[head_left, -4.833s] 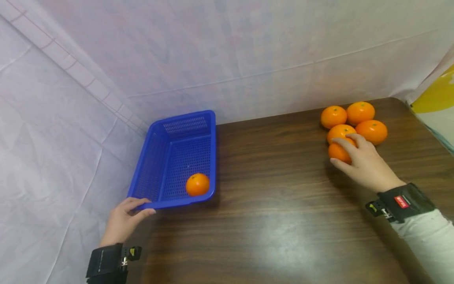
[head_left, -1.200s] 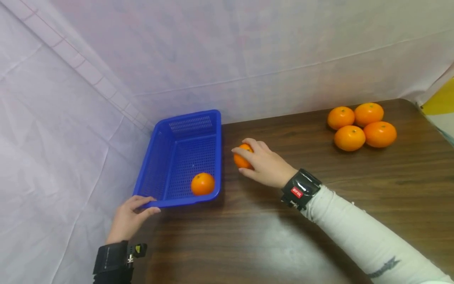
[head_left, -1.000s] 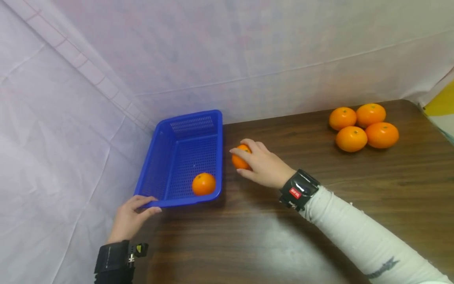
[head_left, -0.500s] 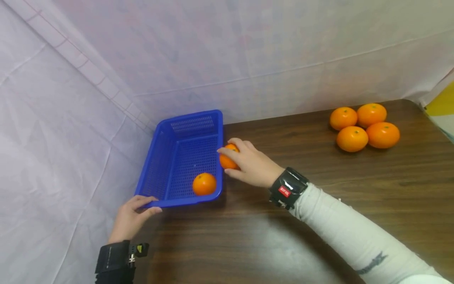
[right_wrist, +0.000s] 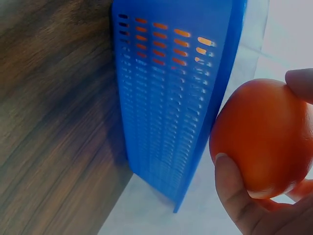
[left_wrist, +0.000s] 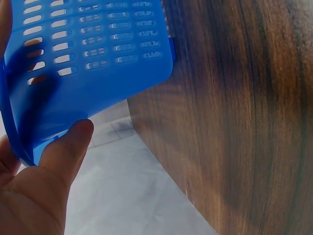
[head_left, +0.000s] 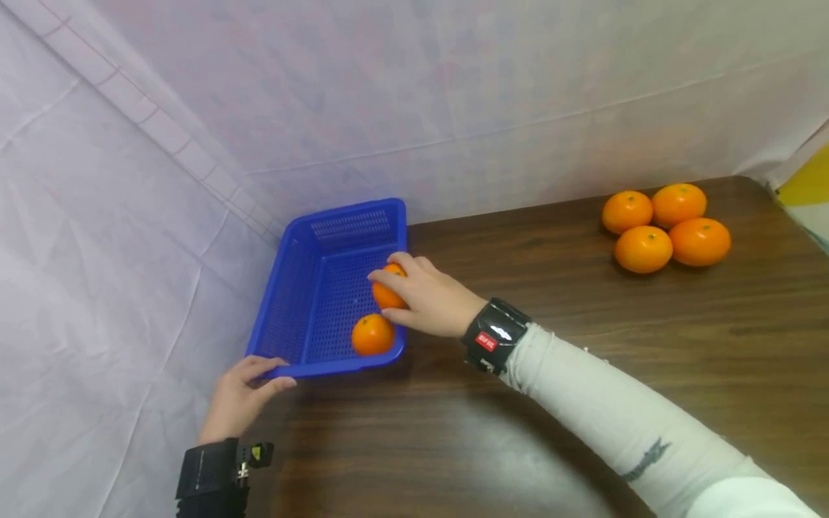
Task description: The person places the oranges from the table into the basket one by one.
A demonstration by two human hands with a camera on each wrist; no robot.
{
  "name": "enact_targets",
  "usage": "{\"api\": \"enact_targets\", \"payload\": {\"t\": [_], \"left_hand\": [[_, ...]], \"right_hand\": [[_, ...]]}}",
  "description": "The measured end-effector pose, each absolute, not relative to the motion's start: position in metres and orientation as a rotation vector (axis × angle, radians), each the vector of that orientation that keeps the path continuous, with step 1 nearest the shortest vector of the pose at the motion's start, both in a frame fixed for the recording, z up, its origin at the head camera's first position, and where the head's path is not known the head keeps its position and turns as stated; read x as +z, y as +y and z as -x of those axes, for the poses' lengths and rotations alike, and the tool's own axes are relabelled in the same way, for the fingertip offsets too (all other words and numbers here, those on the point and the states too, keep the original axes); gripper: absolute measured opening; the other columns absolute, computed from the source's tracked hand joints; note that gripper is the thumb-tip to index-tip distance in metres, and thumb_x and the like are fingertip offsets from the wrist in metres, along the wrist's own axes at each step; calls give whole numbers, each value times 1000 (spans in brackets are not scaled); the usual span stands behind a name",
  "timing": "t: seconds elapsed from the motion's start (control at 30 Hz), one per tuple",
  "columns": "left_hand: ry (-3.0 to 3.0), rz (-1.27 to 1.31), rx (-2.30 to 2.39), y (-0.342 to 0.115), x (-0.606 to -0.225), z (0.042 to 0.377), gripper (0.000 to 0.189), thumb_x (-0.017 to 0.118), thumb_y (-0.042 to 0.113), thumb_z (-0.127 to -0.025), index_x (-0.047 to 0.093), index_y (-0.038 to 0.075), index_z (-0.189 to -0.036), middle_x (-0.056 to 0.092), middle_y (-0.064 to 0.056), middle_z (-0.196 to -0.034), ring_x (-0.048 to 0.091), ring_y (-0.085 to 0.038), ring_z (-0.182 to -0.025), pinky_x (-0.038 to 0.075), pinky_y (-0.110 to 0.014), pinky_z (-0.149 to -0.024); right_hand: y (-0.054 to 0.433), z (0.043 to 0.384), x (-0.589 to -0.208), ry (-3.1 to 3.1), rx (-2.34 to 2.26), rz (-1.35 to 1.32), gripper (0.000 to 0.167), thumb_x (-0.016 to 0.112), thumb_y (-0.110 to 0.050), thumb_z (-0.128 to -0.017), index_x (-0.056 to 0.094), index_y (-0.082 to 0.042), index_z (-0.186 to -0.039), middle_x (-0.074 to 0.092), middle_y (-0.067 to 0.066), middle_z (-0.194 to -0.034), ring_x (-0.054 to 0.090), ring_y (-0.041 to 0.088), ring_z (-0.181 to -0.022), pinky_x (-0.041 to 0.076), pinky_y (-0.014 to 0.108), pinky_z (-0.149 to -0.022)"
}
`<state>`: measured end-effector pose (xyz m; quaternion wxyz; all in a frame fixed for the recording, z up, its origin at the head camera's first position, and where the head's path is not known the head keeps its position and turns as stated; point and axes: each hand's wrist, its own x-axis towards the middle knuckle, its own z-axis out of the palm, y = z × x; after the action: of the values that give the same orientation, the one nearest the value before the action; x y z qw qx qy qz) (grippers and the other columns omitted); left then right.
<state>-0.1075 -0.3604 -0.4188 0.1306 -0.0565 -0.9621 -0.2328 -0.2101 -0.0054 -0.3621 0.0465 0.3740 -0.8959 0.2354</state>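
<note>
My left hand (head_left: pixel 236 399) pinches the near left corner of a blue perforated plastic basket (head_left: pixel 352 368), its thumb (left_wrist: pixel 68 147) on the outside of the wall in the left wrist view. With thumb and fingers round it, my right hand (head_left: pixel 430 298) holds an orange (head_left: pixel 387 289) over the basket's right rim. The right wrist view shows that held orange (right_wrist: pixel 264 137) level with the rim, beside the perforated side wall (right_wrist: pixel 161 98). Another orange (head_left: pixel 373 335) lies inside the basket at its near right corner, just below the held one in the head view.
Several oranges (head_left: pixel 643 250) sit grouped at the far right of the brown wooden table (head_left: pixel 518 417). Pale cloth (head_left: pixel 505 108) hangs behind the table and along its left side. A yellow item (head_left: pixel 806 180) shows at the right edge.
My right hand has picked an orange from the group at the right and carried it left, across the table to over the basket's rim. The left hand has stayed on the basket corner.
</note>
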Motion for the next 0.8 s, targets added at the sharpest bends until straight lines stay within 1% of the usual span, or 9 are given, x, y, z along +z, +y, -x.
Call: {"api": "enact_targets", "payload": {"t": [0.07,0.23,0.33,0.5,0.63,0.8], "left_hand": [[-2776,178,-701,-360,-419,107,32,89,21,-75,79,10,-104,74,-3,-95,57,6,-86,43,-9,-74],[-2738,195,-769,-364,-420,100,33,90,13,-72,79,4,-101,73,-8,-94,56,12,-86,44,-5,-74],[-2744,178,-752,-366,-419,96,33,90,13,-72,78,3,-102,73,-8,-95,54,16,-87,43,-4,-75],[-2771,142,-721,-367,-418,96,34,90,17,-74,78,4,-104,73,-6,-97,53,15,-87,42,-5,-74],[-2778,131,-723,-366,-417,96,33,90,17,-74,79,5,-103,74,-6,-97,54,13,-85,43,-6,-73],[-2789,129,-718,-365,-416,95,33,90,18,-74,79,6,-103,74,-5,-97,54,13,-86,43,-6,-73]], "right_hand": [[-11,211,-362,-2744,709,-1136,56,67,-41,-97,50,-25,-148,44,13,-147,51,33,-122,57,42,-91],[-25,212,-364,-2762,709,-1162,58,64,-45,-98,47,-25,-150,44,14,-147,52,33,-121,56,40,-92],[-32,214,-365,-2773,715,-1175,58,62,-46,-98,46,-25,-151,43,14,-148,51,34,-121,55,39,-93],[-40,217,-363,-2797,713,-1158,60,62,-48,-98,45,-26,-151,43,13,-149,52,34,-122,54,39,-96],[-45,218,-362,-2821,707,-1180,61,59,-50,-99,44,-25,-152,43,14,-150,52,34,-123,54,39,-97],[-53,219,-365,-2848,702,-1191,61,59,-51,-99,43,-25,-153,43,15,-150,54,33,-122,54,39,-97]]}}
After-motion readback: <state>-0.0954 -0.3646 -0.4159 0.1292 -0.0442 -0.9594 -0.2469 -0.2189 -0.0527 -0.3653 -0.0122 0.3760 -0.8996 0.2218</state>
